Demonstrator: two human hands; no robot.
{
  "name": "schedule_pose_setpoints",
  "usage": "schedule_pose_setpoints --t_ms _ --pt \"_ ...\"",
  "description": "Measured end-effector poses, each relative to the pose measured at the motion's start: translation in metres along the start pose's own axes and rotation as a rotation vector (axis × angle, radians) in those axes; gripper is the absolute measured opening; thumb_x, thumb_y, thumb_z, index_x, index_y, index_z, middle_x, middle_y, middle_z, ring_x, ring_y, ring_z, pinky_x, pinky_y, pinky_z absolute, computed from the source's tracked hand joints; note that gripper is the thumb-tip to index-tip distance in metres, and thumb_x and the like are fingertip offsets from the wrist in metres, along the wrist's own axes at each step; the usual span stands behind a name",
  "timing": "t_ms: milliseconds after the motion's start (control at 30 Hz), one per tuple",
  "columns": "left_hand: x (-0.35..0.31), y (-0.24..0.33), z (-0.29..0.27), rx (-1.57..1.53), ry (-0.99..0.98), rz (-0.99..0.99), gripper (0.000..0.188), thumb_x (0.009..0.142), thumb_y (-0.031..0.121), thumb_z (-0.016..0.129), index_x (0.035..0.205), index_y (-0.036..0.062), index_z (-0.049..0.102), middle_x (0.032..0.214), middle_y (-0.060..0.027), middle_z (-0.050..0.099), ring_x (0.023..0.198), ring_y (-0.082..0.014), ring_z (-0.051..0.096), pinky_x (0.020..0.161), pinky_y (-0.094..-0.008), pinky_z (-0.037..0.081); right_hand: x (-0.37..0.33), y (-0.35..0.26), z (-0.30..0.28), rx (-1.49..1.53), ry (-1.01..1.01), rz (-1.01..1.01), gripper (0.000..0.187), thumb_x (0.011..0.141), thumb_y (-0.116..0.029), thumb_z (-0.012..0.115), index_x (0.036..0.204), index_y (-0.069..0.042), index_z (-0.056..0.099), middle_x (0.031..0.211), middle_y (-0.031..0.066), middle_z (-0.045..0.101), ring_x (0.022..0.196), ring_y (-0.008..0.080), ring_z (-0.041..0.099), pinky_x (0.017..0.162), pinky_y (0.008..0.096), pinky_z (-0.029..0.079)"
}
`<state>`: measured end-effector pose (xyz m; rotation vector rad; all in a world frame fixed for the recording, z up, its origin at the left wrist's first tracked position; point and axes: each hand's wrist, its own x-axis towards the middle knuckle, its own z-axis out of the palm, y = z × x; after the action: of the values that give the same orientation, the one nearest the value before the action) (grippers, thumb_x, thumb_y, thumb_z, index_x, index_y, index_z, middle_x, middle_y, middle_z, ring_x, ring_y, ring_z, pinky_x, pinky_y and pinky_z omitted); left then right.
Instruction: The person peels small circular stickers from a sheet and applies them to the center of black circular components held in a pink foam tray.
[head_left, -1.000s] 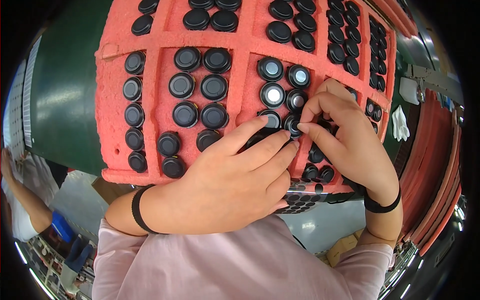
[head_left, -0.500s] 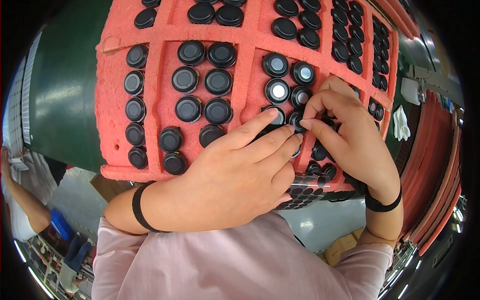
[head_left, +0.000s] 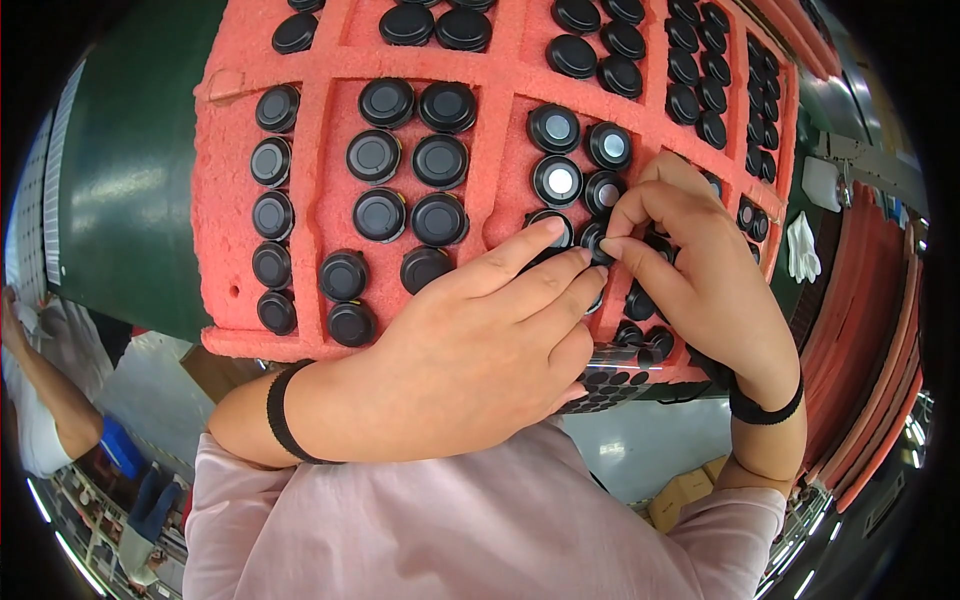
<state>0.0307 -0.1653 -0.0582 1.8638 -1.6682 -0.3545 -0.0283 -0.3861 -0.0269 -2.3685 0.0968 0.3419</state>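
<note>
Black round parts, like small speaker units, stand in the compartments of a pink foam tray (head_left: 490,70). Several nearby have shiny silver centres, such as one round part (head_left: 557,181). My left hand (head_left: 470,340) reaches across palm down, its outer fingers resting on parts. Its thumb and forefinger close at the edge of a clear sheet with black round dots (head_left: 615,380), partly hidden by the hand. My right hand (head_left: 690,250) pinches thumb and forefinger together at the rim of a black round part (head_left: 597,243). Whatever lies between those fingertips is too small to make out.
A green surface (head_left: 130,190) lies left of the tray. White gloves (head_left: 802,247) hang at the right, beside stacked red foam trays (head_left: 860,350). Cardboard boxes (head_left: 685,495) stand on the floor below. At the far left another person's arm (head_left: 50,385) shows.
Both hands keep nearly the same pose. The dotted sheet by my left thumb has shifted slightly, with less of it showing on its left side.
</note>
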Motion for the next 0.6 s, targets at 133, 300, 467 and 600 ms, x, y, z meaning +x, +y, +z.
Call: schedule_pose_setpoints --t_ms 133,300,467,600 --pt "0.000 0.000 0.002 0.005 0.010 0.003 0.041 0.070 0.037 0.082 0.088 0.0031 0.067 0.134 -0.0151 0.063 0.133 -0.0289 0.055 0.119 -0.0548 0.036 -0.001 0.000 0.000 -0.009 0.004 -0.015 0.010 0.086 -0.001 0.069 0.091 0.002 0.061 0.091 0.0086 0.053 0.085 0.0223 0.055 0.074 0.0324 0.045" --pt "0.000 0.001 0.000 -0.002 0.009 0.000 0.041 0.070 0.036 0.082 0.088 0.0027 0.067 0.135 -0.0156 0.063 0.133 -0.0293 0.055 0.119 -0.0550 0.036 0.000 -0.002 0.004 -0.034 0.041 -0.014 0.010 0.085 0.002 0.069 0.090 0.003 0.060 0.090 0.0094 0.053 0.085 0.0234 0.056 0.075 0.0336 0.046" --pt "0.000 0.001 -0.003 0.015 0.004 0.012 0.040 0.070 0.035 0.082 0.089 0.0023 0.067 0.134 -0.0164 0.063 0.134 -0.0299 0.054 0.119 -0.0553 0.036 -0.002 -0.002 0.007 -0.081 0.152 -0.049 0.011 0.080 0.004 0.070 0.086 0.003 0.061 0.088 0.0157 0.058 0.087 0.0366 0.060 0.077 0.0441 0.049" --pt "0.000 0.003 -0.007 -0.003 0.024 0.030 0.040 0.071 0.034 0.082 0.090 0.0022 0.067 0.132 -0.0166 0.064 0.132 -0.0305 0.055 0.118 -0.0544 0.038 -0.012 -0.002 0.001 -0.153 0.226 -0.124 0.014 0.080 0.005 0.072 0.088 0.003 0.061 0.089 0.0140 0.059 0.086 0.0329 0.059 0.076 0.0408 0.049"
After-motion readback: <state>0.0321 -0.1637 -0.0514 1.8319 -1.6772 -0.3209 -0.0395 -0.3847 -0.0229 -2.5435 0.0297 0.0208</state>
